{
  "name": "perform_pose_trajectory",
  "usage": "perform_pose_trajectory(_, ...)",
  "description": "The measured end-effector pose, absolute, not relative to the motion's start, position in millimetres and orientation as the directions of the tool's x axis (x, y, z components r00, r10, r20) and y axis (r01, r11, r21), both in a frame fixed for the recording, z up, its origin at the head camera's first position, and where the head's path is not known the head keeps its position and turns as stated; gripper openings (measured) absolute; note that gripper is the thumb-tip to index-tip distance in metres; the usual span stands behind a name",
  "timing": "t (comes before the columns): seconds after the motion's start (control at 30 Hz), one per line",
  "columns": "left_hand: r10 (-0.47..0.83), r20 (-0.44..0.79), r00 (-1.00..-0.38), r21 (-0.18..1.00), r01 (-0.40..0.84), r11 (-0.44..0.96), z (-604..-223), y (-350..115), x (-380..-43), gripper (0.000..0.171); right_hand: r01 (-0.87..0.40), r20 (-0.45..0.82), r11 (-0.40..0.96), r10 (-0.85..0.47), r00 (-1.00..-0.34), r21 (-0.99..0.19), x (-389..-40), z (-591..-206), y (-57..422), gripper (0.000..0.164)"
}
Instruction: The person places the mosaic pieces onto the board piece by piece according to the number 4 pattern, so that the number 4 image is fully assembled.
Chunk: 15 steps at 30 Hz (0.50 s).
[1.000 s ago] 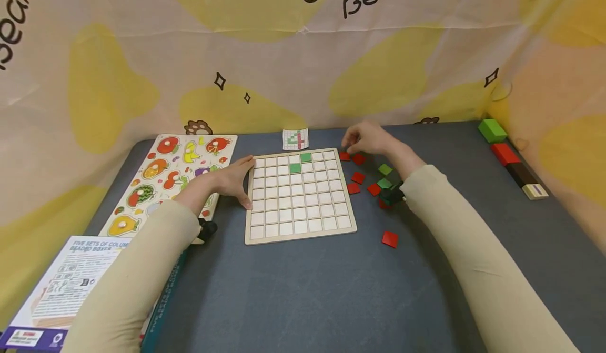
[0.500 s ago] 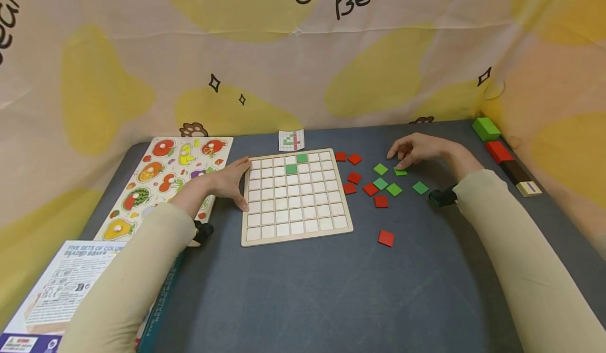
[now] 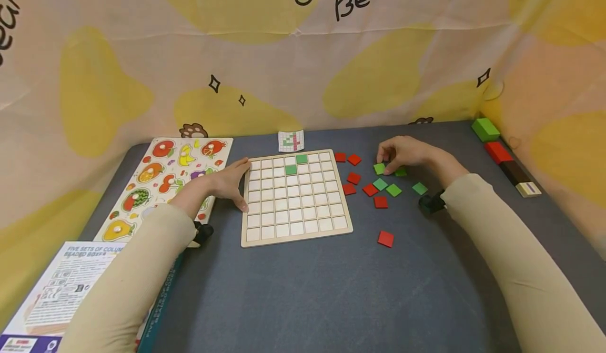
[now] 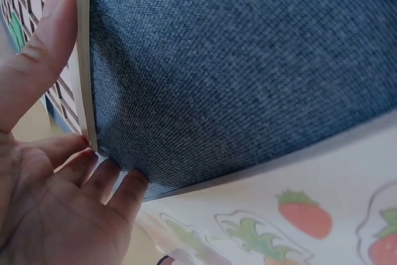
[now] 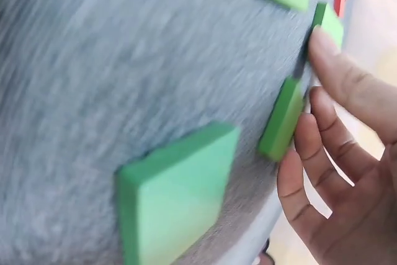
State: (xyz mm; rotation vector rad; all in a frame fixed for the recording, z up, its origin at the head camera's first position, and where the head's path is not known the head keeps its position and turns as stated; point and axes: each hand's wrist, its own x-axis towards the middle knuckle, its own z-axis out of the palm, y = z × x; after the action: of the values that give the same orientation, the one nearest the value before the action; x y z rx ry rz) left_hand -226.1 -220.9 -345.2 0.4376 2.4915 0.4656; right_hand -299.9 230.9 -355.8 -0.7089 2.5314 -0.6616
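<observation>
A wooden grid board [image 3: 297, 239] with white squares lies mid-table, two green tiles [image 3: 291, 169] set in its upper part. Spread along its left edge, my left hand [image 3: 224, 182] touches the rim with thumb [image 4: 53, 23] and index finger. My right hand [image 3: 408, 152] pinches a green tile [image 3: 379, 169] between thumb and index finger, right of the board. In the right wrist view the thumb lies against that tile [image 5: 330, 24], while the index fingertip is hidden. Another green tile [image 5: 282, 119] sits close to the other fingers. Several red tiles [image 3: 353, 178] lie beside the board.
A small pattern card [image 3: 291, 141] lies behind the board. To the left are a fruit puzzle board [image 3: 142, 184] and a printed box [image 3: 71, 284]. Coloured blocks [image 3: 499, 153] line the right edge. A patterned cloth [image 3: 303, 69] hangs behind the table.
My right hand moved from the red tiles at the board's upper right to the green tiles, then slightly left onto one of them. The left hand stays at the board's edge.
</observation>
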Motion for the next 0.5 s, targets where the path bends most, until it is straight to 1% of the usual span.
perform_pose_trajectory(0.1, 0.399, -0.465, -0.79, 0.413, 0.206, 0.887, -346, -221, -226, 0.12, -0.372, -0.222, 0.776, -0.536, -0.815, -0.509, -299, -353, 224, 0.019)
perform_pose_trajectory(0.17, 0.399, -0.464, -0.791, 0.409, 0.208, 0.889, -346, -221, -226, 0.12, -0.366, -0.178, 0.775, -0.514, -0.839, -0.514, -298, -351, 216, 0.017)
perform_pose_trajectory(0.3, 0.397, -0.464, -0.792, 0.407, 0.207, 0.889, -346, -223, -225, 0.12, -0.342, -0.076, 0.72, -0.478, -0.875, -0.603, -294, -346, 191, 0.014)
perform_pose_trajectory(0.4, 0.396, -0.462, -0.793, 0.411, 0.204, 0.888, -346, -222, -225, 0.121, -0.348, -0.003, 0.65, -0.474, -0.881, -0.676, -291, -345, 165, 0.017)
perform_pose_trajectory(0.5, 0.397, -0.458, -0.795, 0.413, 0.205, 0.888, -346, -221, -225, 0.121, -0.369, 0.039, 0.615, -0.481, -0.876, -0.697, -287, -346, 135, 0.018)
